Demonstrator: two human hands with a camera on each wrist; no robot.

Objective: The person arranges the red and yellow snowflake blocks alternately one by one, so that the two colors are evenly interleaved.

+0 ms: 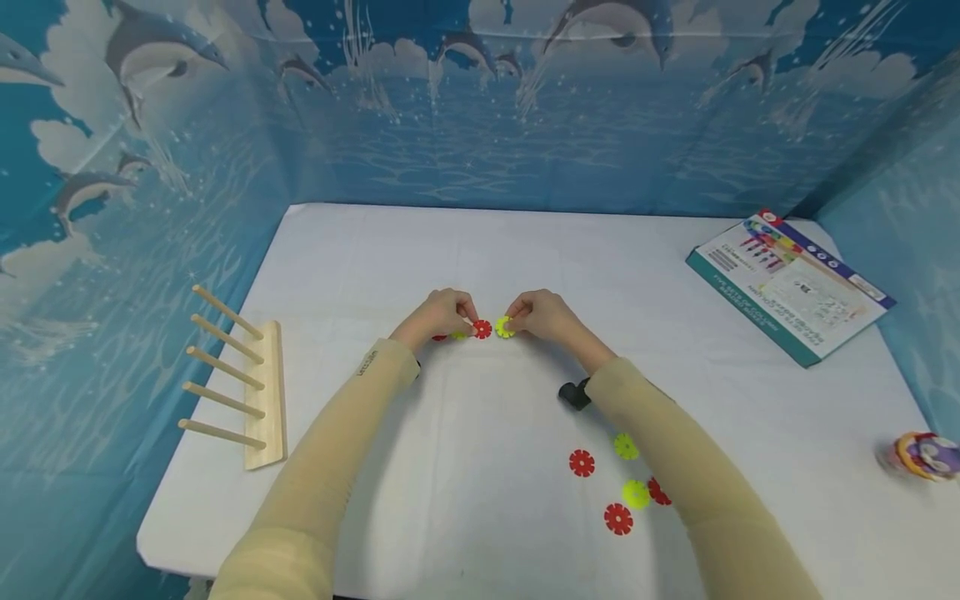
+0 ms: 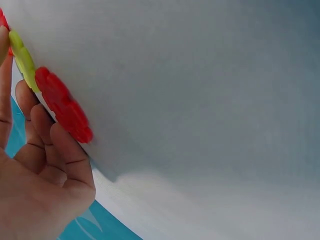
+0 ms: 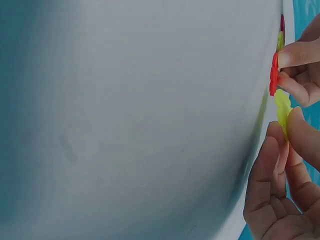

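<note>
My left hand (image 1: 442,313) pinches a short chain of notched plastic discs. A red disc (image 1: 482,329) forms its right end, with a yellow-green disc (image 2: 22,59) and another red disc (image 1: 439,337) behind it, partly covered by fingers. Between thumb and fingers of my right hand (image 1: 551,317) is a single yellow-green notched disc (image 3: 283,111). In the head view this disc stands just right of the chain's red end, a small gap between them. Both hands are close together above the middle of the white table.
Loose red discs (image 1: 581,463) and yellow-green discs (image 1: 636,494) lie by the right forearm, one partly hidden by the sleeve. A wooden stand (image 1: 274,392) with several pegs is at left. At right are a flat box (image 1: 798,287) and a small colourful round object (image 1: 928,456).
</note>
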